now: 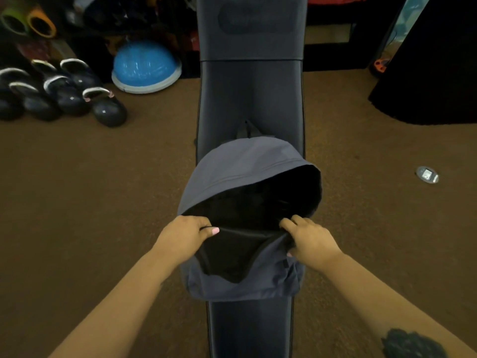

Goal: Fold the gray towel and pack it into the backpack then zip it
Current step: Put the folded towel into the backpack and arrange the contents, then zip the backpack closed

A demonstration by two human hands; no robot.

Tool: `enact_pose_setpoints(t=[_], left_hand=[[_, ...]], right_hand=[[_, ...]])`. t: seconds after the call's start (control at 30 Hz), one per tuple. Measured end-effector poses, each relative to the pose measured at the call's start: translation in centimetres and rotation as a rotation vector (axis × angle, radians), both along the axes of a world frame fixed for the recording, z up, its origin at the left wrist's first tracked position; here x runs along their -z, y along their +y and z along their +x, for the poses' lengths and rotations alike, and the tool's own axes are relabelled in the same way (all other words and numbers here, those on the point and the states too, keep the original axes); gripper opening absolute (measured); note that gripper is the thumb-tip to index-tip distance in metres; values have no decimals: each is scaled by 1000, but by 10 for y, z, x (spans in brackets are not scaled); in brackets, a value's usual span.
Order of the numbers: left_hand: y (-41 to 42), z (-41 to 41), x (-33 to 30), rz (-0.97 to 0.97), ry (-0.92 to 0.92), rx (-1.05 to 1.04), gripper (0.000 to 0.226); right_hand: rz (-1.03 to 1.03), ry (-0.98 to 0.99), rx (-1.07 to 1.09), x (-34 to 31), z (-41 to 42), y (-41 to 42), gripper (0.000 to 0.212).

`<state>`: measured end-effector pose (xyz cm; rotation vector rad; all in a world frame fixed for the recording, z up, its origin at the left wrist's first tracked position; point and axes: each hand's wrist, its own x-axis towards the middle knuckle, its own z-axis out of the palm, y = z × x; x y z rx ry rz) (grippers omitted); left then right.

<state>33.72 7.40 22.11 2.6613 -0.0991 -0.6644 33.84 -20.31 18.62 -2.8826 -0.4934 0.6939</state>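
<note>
A gray backpack (240,161) lies on a long black padded bench (251,94), its main compartment gaping open and dark inside. My left hand (184,235) pinches the near-left edge of the opening. My right hand (308,239) grips the near-right edge, pulling the front flap toward me. The front panel (245,286) sags down over the bench. The gray towel does not show; the black interior hides whatever is inside.
Brown carpet lies on both sides of the bench. Several dark kettlebells (59,94) and a blue half-ball trainer (145,67) sit at the far left. A small silver disc (427,174) lies on the carpet to the right. A black drape (433,73) hangs at far right.
</note>
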Motion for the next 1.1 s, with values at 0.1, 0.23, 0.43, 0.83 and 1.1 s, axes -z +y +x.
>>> enact_pose_setpoints(t=[0.1,0.23,0.43,0.83,1.1], left_hand=[[-2,-4,1,-18,-3,-7,24],[2,-5,-1,-80,-21,-61,18],[-1,-8,-1,-72,-1,-56,23],[5,4,5,-98,18,-128,42],[7,-25,8,-386,-558,-818,20]], right_hand=[[-42,-105,34,-2,-5,3,45],[184,-224,207,-7,-6,5,34],[546,-113,190,-37,4,25,17],[138,-345,-277,-1,-18,26,24],[768,-318,507,-37,3,9,49]])
